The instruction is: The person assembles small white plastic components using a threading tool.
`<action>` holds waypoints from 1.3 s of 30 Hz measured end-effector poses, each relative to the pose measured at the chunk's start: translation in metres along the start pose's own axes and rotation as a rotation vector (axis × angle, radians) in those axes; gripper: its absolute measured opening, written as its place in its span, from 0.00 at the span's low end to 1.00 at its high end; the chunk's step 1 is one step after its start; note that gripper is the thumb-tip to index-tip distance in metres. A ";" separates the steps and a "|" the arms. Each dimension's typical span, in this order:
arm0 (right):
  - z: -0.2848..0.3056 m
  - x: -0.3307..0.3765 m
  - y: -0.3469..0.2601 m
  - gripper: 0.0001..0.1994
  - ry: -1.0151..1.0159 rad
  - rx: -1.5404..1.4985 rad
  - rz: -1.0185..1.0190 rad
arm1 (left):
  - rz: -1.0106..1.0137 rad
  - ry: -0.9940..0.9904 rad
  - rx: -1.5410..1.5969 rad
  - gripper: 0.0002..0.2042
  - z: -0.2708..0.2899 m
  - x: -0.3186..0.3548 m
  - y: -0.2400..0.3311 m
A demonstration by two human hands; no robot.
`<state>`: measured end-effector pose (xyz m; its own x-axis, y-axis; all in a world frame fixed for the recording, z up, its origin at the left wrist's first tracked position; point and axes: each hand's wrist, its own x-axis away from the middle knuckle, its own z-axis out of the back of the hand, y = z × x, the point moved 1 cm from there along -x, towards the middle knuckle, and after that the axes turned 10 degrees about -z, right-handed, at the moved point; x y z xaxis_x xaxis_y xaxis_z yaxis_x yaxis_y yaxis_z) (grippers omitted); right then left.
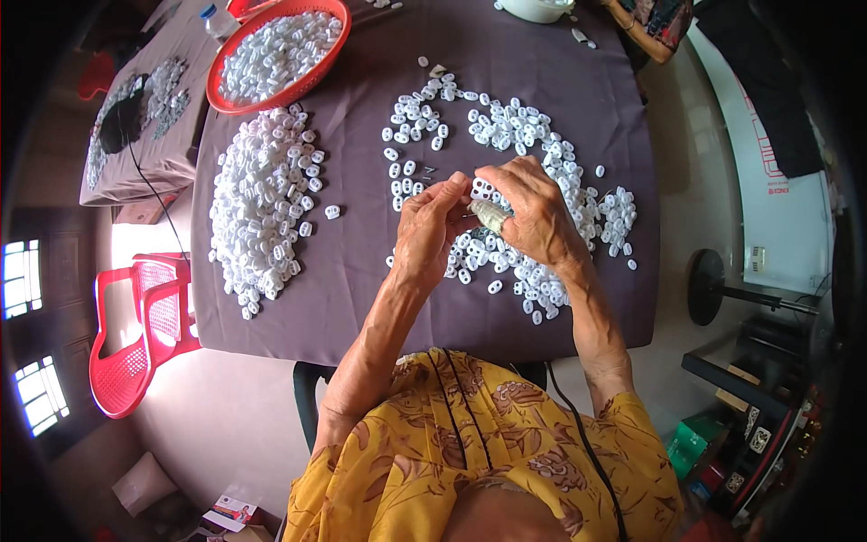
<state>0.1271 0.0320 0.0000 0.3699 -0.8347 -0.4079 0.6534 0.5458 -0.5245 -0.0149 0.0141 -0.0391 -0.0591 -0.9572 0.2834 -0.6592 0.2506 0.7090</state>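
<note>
My right hand (535, 210) pinches a small white plastic piece with dark holes (483, 188) between thumb and fingers. Pale wrapping (490, 217) covers one of its digits. Close against it, my left hand (428, 221) has thumb and forefinger pressed together; what they hold is too small to make out. Both hands are just above the table. Loose white oval pieces with two holes (542, 287) lie beneath and around my right hand. A few thin dark metal bits (429, 170) lie beyond my left hand, beside several more white pieces (396, 188).
On the dark tablecloth (361, 271), a large heap of white pieces (257, 208) lies left. A red basket (332, 63) full of them stands far left, a white bowl (537, 9) at the far edge. Another person's arm (637, 32) shows far right. A red chair (122, 370) stands left.
</note>
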 end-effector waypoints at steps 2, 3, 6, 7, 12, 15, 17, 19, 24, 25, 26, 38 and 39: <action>0.001 0.000 0.001 0.17 -0.013 0.018 0.008 | 0.003 -0.023 0.004 0.12 0.001 -0.001 -0.001; 0.001 0.000 0.001 0.16 -0.026 0.035 0.015 | 0.005 -0.047 -0.013 0.12 0.000 -0.001 0.000; 0.001 0.001 0.006 0.16 -0.022 0.047 0.035 | 0.013 -0.068 -0.052 0.11 -0.006 0.000 0.002; 0.001 0.001 0.006 0.16 -0.022 0.048 0.034 | 0.018 -0.063 -0.073 0.11 -0.007 0.000 0.002; -0.001 0.000 0.003 0.17 -0.032 0.005 -0.016 | -0.021 -0.031 -0.044 0.10 -0.001 -0.001 -0.007; -0.001 0.002 0.002 0.16 -0.050 0.014 -0.043 | -0.028 -0.026 -0.050 0.09 -0.001 0.001 -0.008; -0.002 0.004 0.003 0.16 -0.048 0.030 -0.037 | -0.029 -0.033 -0.062 0.09 -0.002 0.001 -0.008; -0.004 0.004 0.006 0.15 -0.046 0.046 -0.030 | -0.009 -0.024 -0.077 0.10 -0.003 0.001 -0.008; 0.000 0.004 0.007 0.17 -0.084 0.073 -0.036 | 0.005 -0.044 0.008 0.10 -0.003 -0.003 -0.009; 0.000 0.004 0.008 0.17 -0.086 0.073 -0.035 | -0.001 -0.068 -0.004 0.11 -0.002 -0.003 -0.010; -0.001 0.005 0.010 0.17 -0.093 0.071 -0.033 | 0.001 -0.068 -0.003 0.11 -0.003 -0.003 -0.010; -0.001 0.007 0.016 0.14 -0.160 0.057 -0.039 | 0.016 -0.072 -0.007 0.09 -0.003 -0.005 -0.016; -0.002 0.007 0.017 0.14 -0.154 0.059 -0.042 | 0.018 -0.060 -0.023 0.09 -0.003 -0.005 -0.016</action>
<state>0.1393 0.0351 -0.0131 0.4356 -0.8602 -0.2651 0.7061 0.5092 -0.4921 -0.0014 0.0154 -0.0499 -0.1157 -0.9593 0.2577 -0.6403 0.2704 0.7190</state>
